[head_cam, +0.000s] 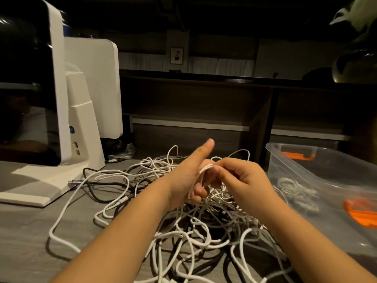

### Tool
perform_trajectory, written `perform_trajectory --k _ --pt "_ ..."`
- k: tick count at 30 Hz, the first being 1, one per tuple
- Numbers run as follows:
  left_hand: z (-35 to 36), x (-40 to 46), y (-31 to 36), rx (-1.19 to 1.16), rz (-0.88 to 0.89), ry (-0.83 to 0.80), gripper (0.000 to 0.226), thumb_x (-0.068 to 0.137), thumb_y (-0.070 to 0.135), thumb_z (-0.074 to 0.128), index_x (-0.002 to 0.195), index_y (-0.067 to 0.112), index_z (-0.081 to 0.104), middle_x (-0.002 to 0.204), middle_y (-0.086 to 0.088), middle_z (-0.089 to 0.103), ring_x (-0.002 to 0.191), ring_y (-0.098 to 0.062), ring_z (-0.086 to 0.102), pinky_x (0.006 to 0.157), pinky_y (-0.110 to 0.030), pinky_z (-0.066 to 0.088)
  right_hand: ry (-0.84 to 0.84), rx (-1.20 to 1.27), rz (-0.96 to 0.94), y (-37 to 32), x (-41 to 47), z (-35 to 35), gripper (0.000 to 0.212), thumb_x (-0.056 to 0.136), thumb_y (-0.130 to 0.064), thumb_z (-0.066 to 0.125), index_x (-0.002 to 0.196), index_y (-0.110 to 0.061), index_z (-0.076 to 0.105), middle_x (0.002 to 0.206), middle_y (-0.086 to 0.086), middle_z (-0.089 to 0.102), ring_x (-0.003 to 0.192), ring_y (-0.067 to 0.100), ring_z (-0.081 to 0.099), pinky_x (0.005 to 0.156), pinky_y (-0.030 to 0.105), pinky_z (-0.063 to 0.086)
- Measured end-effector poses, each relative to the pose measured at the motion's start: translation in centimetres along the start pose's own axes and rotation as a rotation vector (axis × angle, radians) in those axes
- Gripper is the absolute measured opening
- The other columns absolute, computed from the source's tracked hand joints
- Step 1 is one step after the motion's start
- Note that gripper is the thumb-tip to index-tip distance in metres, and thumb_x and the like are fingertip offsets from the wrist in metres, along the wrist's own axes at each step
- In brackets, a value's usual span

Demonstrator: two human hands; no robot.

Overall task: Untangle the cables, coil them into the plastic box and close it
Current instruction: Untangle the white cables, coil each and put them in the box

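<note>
Left hand point(189, 176): raised above the pile, thumb stuck up, fingers curled with turns of white cable point(201, 174) wound around them; grasping that cable.
Right hand point(242, 178): just right of the left hand and touching it, fingertips pinching the same white cable where it crosses the left fingers.
Cable pile point(183, 231): white and black cables tangled together on the table point(26, 231), near centre, beneath both forearms; loose white loops stray out to the left.
Plastic box point(318, 180): clear, open, standing on the table at the right, just beside the pile; a coil of pale cable point(293, 190) lies inside on its floor.
Orange latches point(361, 213): one on the near right of the box, another on its far rim; how they attach cannot be told.
Lid: cannot tell where it is.
White stand point(81, 127): far left on the table, carrying a dark screen; a plug with a metal tip lies at its base.
</note>
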State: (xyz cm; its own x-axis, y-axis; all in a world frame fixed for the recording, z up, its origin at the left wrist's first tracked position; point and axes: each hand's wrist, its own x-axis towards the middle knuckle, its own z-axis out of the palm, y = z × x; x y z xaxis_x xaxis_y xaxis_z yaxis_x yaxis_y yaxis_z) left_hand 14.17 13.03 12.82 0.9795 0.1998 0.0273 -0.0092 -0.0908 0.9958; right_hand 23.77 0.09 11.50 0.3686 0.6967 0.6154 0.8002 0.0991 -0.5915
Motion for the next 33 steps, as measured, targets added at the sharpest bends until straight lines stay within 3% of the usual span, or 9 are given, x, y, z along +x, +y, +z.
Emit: perform_trajectory --k 3,7,11,15,19,21,25,28,33 --pt "0.1 -0.2 0.1 0.049 -0.033 0.018 0.062 0.086 0.066 0.053 0.108 0.010 0.066 0.068 0.007 0.055 0.050 -0.005 0.034 0.047 -0.017 0.024 0.073 0.033 0.060 0.3 0.1 0.4 0.012 0.095 -0.020 0.058 0.092 -0.031 0.059 0.063 -0.004 0.062 0.055 0.012 0.056 0.052 0.031 0.045" --pt "0.4 -0.1 -0.1 0.007 -0.049 0.007 0.045 0.098 0.052 0.049 0.109 0.010 0.061 0.065 0.003 0.057 0.041 -0.005 0.041 0.038 -0.015 0.029 0.067 0.052 0.099 0.5 0.1 0.4 0.019 0.094 -0.015 0.056 0.086 -0.030 0.063 0.064 0.005 0.058 0.057 0.016 0.049 0.054 0.039 0.041" --pt "0.2 -0.2 -0.2 -0.018 -0.122 -0.023 0.046 0.096 0.059 0.046 0.104 0.016 0.060 0.060 0.005 0.051 0.038 -0.002 0.033 0.036 -0.013 0.023 0.068 0.073 0.127 0.5 0.2 0.3 0.020 0.093 -0.012 0.061 0.080 -0.024 0.070 0.071 0.003 0.067 0.068 0.020 0.062 0.066 0.037 0.051" --pt "-0.7 -0.4 0.1 -0.170 -0.179 -0.216 0.048 0.083 0.066 0.060 0.089 0.019 0.061 0.063 0.006 0.044 0.039 0.001 0.028 0.040 -0.011 0.014 0.071 0.239 0.173 0.4 0.3 0.4 0.021 0.091 -0.011 0.065 0.075 -0.021 0.074 0.071 -0.001 0.070 0.067 0.010 0.063 0.067 0.027 0.049" --pt "-0.6 -0.7 0.2 -0.094 -0.155 -0.268 0.020 0.092 0.034 0.063 0.103 0.020 0.056 0.062 0.009 0.042 0.044 0.002 0.029 0.039 -0.009 0.019 0.077 0.333 0.211 0.3 0.4 0.2 0.021 0.091 -0.014 0.065 0.073 -0.020 0.075 0.068 0.000 0.067 0.065 0.007 0.060 0.064 0.023 0.045" --pt "-0.4 -0.7 0.2 -0.064 -0.164 -0.224 0.009 0.100 0.028 0.056 0.098 0.019 0.054 0.062 0.008 0.042 0.044 0.000 0.030 0.038 -0.009 0.020 0.088 0.362 0.242 0.3 0.4 0.3 0.021 0.092 -0.012 0.064 0.073 -0.016 0.072 0.062 -0.002 0.064 0.058 0.004 0.056 0.056 0.016 0.042" --pt "0.2 -0.3 0.1 -0.066 -0.172 -0.153 0.029 0.104 0.040 0.044 0.082 0.023 0.053 0.056 0.011 0.034 0.042 0.000 0.026 0.036 -0.010 0.020 0.071 0.456 0.379 0.1 0.4 0.3 0.018 0.097 -0.015 0.056 0.080 -0.015 0.058 0.052 -0.005 0.051 0.042 0.005 0.037 0.039 0.017 0.027" --pt "0.9 0.1 -0.1 -0.085 -0.114 -0.066 0.037 0.103 0.048 0.042 0.078 0.023 0.053 0.056 0.009 0.033 0.046 -0.004 0.024 0.039 -0.013 0.019 0.049 0.473 0.394 -0.2 0.4 -0.1 0.023 0.101 -0.017 0.050 0.079 -0.012 0.052 0.049 -0.008 0.049 0.039 0.004 0.031 0.037 0.017 0.022" --pt "1.8 1.1 -0.8 0.092 0.184 0.328 0.038 0.108 0.037 0.034 0.088 0.015 0.057 0.061 0.003 0.051 0.047 -0.009 0.040 0.044 -0.020 0.032 0.040 0.364 0.401 0.6 0.5 0.1 0.026 0.100 -0.024 0.053 0.076 -0.014 0.053 0.051 -0.006 0.041 0.045 0.009 0.032 0.044 0.023 0.025"
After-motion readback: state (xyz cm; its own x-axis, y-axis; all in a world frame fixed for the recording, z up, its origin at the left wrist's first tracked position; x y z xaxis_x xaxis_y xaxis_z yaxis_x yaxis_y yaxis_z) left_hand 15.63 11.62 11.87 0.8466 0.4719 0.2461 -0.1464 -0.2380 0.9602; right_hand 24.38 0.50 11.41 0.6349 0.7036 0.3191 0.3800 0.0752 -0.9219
